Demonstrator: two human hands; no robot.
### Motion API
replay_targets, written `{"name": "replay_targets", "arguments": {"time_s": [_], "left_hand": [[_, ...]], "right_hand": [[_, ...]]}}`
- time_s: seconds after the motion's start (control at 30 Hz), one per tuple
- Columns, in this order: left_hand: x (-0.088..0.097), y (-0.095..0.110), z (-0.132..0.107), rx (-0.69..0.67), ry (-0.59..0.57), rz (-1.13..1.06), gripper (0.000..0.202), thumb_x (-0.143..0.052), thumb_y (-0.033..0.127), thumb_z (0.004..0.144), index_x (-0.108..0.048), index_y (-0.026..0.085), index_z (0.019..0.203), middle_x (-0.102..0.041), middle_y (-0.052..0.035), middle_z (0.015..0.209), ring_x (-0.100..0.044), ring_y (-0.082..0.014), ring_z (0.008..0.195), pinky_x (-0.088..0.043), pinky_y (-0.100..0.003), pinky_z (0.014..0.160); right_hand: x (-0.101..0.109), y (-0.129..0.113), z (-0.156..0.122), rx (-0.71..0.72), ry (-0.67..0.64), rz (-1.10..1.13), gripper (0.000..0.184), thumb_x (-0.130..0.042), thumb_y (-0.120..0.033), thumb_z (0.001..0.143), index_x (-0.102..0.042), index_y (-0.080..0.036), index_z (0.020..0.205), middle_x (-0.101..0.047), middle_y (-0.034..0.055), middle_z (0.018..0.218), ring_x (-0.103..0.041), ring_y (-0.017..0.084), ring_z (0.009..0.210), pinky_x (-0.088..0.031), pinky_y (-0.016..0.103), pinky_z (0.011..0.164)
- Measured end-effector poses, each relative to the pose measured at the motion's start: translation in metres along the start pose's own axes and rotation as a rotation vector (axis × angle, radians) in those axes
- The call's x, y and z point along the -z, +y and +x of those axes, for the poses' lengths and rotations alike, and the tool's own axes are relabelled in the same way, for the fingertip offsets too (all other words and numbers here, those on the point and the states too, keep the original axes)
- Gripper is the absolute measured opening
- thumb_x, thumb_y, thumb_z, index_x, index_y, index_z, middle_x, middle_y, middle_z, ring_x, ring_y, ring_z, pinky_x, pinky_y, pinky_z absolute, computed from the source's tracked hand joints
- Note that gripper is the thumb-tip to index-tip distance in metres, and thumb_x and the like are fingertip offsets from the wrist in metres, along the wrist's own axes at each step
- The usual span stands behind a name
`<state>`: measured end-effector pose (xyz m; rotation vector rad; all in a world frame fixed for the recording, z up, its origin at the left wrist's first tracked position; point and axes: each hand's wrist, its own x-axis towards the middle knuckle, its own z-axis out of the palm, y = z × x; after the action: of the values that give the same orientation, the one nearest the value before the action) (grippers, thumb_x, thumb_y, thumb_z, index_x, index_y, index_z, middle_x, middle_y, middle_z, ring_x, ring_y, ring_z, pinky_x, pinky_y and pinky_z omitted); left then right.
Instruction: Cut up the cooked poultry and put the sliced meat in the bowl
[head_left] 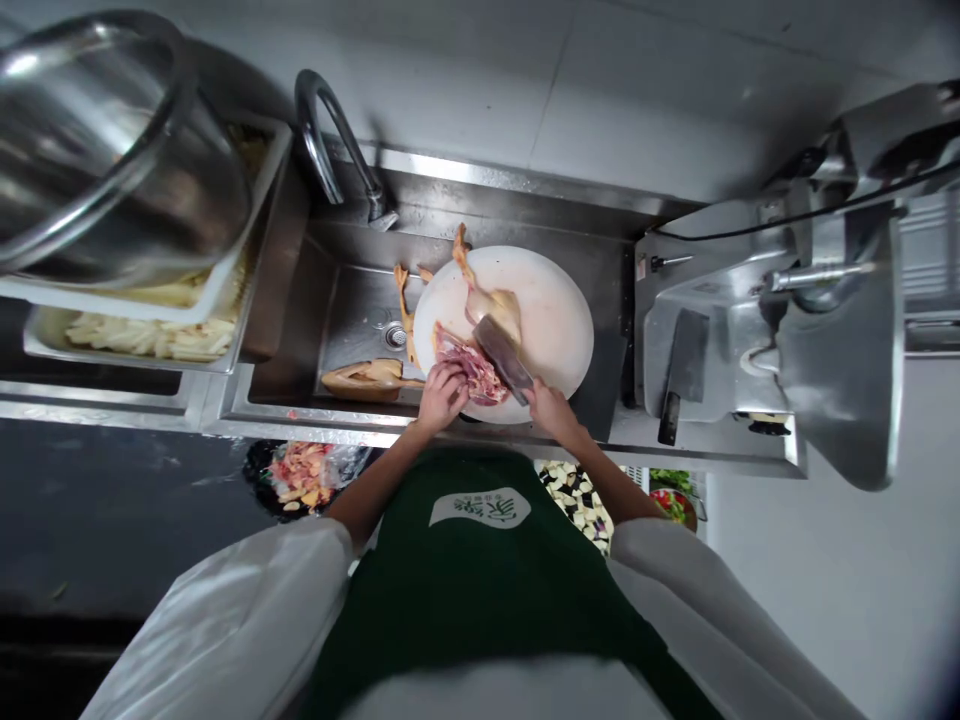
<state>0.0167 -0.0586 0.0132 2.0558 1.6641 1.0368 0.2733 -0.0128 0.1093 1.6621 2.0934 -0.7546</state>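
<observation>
Seen from my remote post, looking down: a round white cutting board [559, 300] sits at the centre of the frame, by a steel sink [352, 285]. Raw, red-fleshed meat [482, 378] lies on the board's lower left. My left hand [442, 396] rests its fingers on the meat's left side; I cannot tell whether they pinch it. My right hand [550, 408], just below the board's lower right edge, is wrapped around the handle of a cleaver [502, 352], whose blade lies slanted between the meat and a pale poultry piece [501, 308] above it.

My main worry is the left fingers: they are near the blade, and moist flesh could slip under pressure and let the edge skid into them. A knock from the blade could push the poultry piece, its leg already past the board's upper left rim, into the sink. I cannot see what supports the board; if poorly seated, it could rock.
</observation>
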Motion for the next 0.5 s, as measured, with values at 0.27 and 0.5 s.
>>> {"name": "replay_targets", "arguments": {"time_s": [0.27, 0.5], "left_hand": [[0.028, -0.001, 0.007, -0.04, -0.221, 0.132, 0.023, -0.053, 0.035, 0.1, -0.068, 0.023, 0.112, -0.067, -0.0094, 0.113, -0.055, -0.0288, 0.116, -0.033, -0.056, 0.111], [0.044, 0.0, 0.075, -0.068, -0.603, 0.215, 0.062, -0.072, 0.034, 0.085, -0.053, 0.029, 0.144, -0.046, -0.0133, 0.153, -0.03, -0.0381, 0.147, -0.024, -0.06, 0.117]], "right_hand": [[0.03, 0.036, 0.026, -0.103, 0.105, -0.055, 0.037, -0.033, -0.034, 0.108, -0.056, -0.015, 0.131, -0.073, 0.0197, 0.108, -0.072, 0.03, 0.102, -0.047, 0.034, 0.083], [0.035, 0.056, 0.013, -0.179, 0.13, -0.09, 0.037, -0.036, -0.036, 0.107, -0.055, -0.015, 0.13, -0.072, 0.0213, 0.11, -0.072, 0.031, 0.103, -0.049, 0.035, 0.084]]}}
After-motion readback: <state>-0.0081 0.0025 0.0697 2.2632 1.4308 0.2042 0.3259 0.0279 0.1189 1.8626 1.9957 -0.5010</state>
